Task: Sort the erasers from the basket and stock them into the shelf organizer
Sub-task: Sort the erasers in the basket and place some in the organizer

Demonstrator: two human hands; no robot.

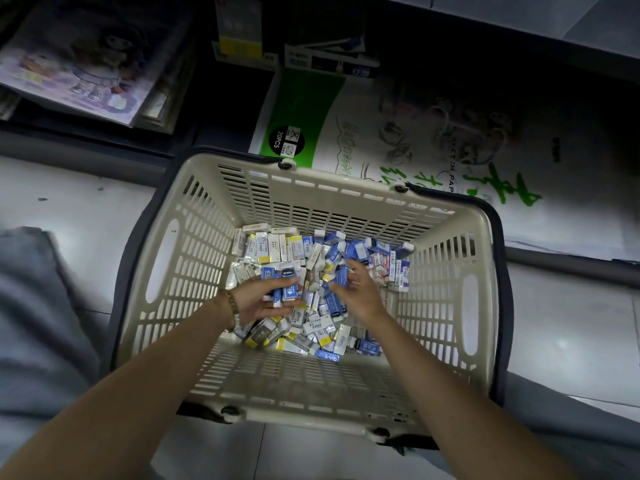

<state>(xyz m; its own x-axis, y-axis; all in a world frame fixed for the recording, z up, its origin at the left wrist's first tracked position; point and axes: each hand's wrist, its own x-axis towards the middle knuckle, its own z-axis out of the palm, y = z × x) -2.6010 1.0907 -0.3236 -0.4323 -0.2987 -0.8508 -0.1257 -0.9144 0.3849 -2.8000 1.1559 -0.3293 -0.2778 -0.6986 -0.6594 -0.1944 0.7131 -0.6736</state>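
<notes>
1. On the pale tiled floor (86,209) of a dim shop aisle, a cream plastic basket (194,258) with slotted walls stands before the lowest shelf, its dark handles (503,271) folded down along the rim.
2. Behind the basket, a large pack of sketch paper (398,133) with a green band and a pencil drawing on its cover lies flat, its near edge just past the basket's far rim.
3. To the left of that pack, an illustrated pad (79,64) showing a cartoon figure in lilac rests on a stack on the dark shelf.
4. Inside the basket, a loose heap of erasers (311,327) covers the bottom: white ones with yellow ends gather toward the far left, blue-sleeved ones toward the far right, and the two kinds mix in the middle and near side.
5. Both bare forearms reach in over the near rim to the centre of the heap.
6. The left hand (256,299) grips a small bunch of blue-sleeved erasers (287,289), fingers and thumb curled round them just above the pile.
7. The right hand (356,292) hovers close beside it with fingers bent down among the blue erasers; whether it actually pinches one cannot be told.
8. A beaded bracelet (231,304) circles the left wrist.
</notes>
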